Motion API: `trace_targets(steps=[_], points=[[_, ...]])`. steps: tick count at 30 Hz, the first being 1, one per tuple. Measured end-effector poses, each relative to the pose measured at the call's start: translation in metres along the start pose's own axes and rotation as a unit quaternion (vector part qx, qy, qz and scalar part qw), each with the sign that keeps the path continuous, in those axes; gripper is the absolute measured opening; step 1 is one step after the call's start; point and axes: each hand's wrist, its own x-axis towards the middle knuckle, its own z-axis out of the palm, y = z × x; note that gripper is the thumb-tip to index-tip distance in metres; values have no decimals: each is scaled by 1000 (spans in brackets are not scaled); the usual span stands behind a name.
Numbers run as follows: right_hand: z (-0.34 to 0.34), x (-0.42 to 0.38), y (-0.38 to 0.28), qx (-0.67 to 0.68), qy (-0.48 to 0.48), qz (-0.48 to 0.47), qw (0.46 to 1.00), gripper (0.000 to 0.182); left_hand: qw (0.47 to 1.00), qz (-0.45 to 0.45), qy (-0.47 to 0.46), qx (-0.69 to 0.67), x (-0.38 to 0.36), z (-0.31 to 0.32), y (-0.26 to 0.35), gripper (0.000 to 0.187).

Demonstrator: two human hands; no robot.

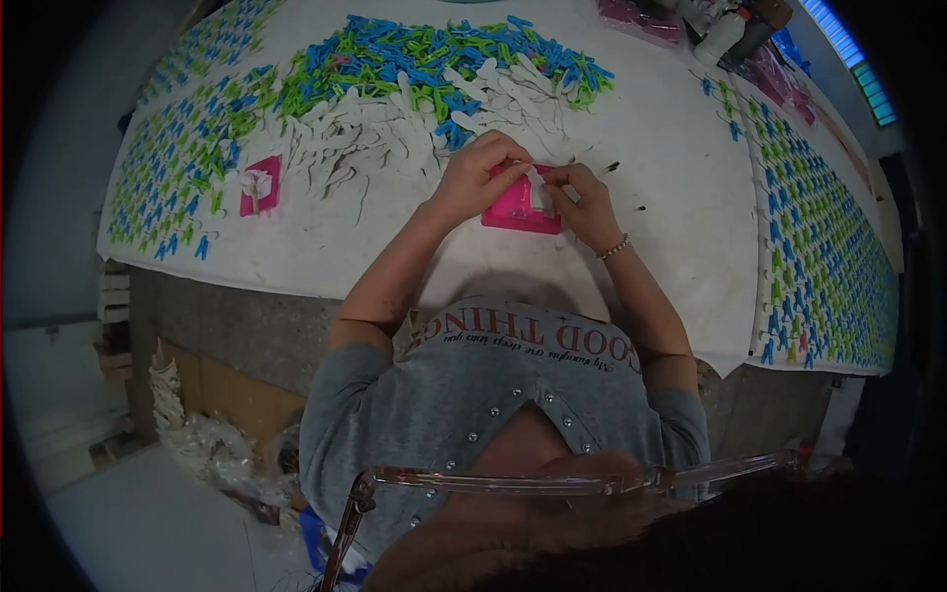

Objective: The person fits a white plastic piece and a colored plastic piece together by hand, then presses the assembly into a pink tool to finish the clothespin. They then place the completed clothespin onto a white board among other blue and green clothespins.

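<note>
A bright pink tray (505,209) lies on the table directly below both hands. My left hand (481,178) reaches over its left side, with thumb and fingers pinched together near a small white piece (538,189). From the right, my right hand (588,204) pinches at the other side of that white piece, its wrist wearing a beaded bracelet. The fingertips of both hands nearly meet above the tray. What kind of thing the white piece is cannot be made out, and fingers partly cover it.
Beyond my hands lie a heap of blue and green clothespins (424,54) and many loose white strips (345,138). A second pink tray (273,170) sits to the left. Rows of clothespins (824,237) cover the right side. A white bottle (718,39) stands at the back right.
</note>
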Motion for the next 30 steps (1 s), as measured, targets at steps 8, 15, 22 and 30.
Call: trace_targets(steps=[8,15,22,30], points=[[-2,2,-1,-49,-5,-68,997,13,1000,-8,-11,12,-12,-1,-12,9],[-16,-7,11,-140,-11,-101,985,14,997,21,-32,61,-13,15,-20,10],[-25,-4,2,-154,8,-93,984,20,995,45,-32,87,-5,22,-22,10],[-30,12,-20,-4,22,-19,1000,31,992,69,-46,95,6,43,-21,11]])
